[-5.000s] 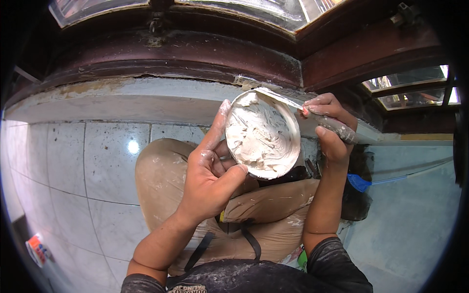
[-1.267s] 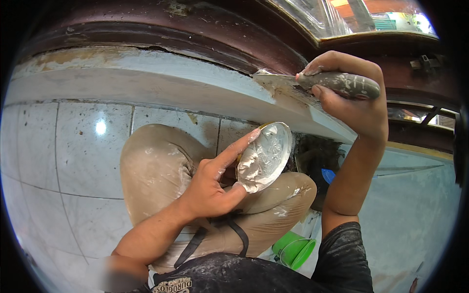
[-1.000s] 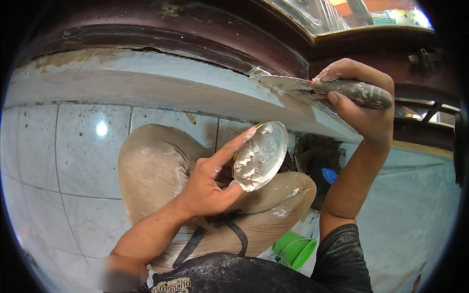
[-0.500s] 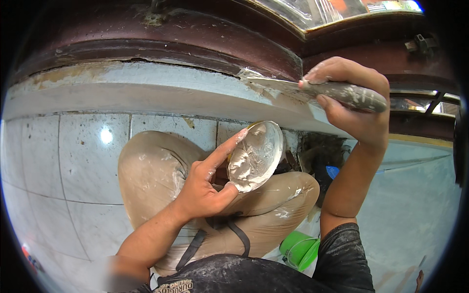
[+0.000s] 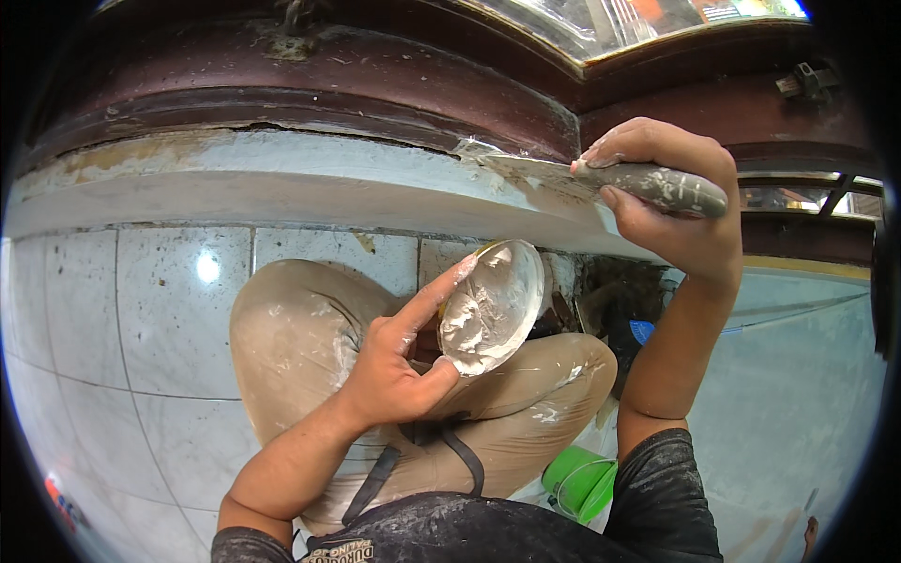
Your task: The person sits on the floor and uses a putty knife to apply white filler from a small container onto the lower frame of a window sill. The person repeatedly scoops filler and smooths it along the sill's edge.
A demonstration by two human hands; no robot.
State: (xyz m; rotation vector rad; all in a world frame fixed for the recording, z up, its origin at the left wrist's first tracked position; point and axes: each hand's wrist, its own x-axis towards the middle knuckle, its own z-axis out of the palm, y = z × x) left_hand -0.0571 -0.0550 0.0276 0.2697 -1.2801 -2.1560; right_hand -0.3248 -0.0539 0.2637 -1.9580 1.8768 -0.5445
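Note:
My left hand (image 5: 394, 366) grips a round shallow lid (image 5: 511, 319) by its rim, thumb on the near edge and fingers on the far left side. Whitish putty (image 5: 474, 314) is smeared thickly inside it. My right hand (image 5: 676, 197) is closed round the dark, putty-spotted handle of a putty knife (image 5: 657, 185). Its blade points left and lies against the top of the white ledge (image 5: 310, 159), just below the dark red-brown wooden frame (image 5: 394, 103). Fresh putty (image 5: 481, 150) shows at the blade's tip. A dark crack runs along the joint of frame and ledge.
My crossed legs in putty-marked beige trousers (image 5: 291, 328) rest on the white tile floor (image 5: 178, 310). A green bucket (image 5: 580, 480) with a wire handle stands beside my right knee. Some dark clutter and a blue-headed item (image 5: 641, 330) lie below the ledge. Window glass (image 5: 601, 23) is above.
My right hand and the putty knife have shifted slightly left and down along the ledge. The lid stays in my left hand, nearly still.

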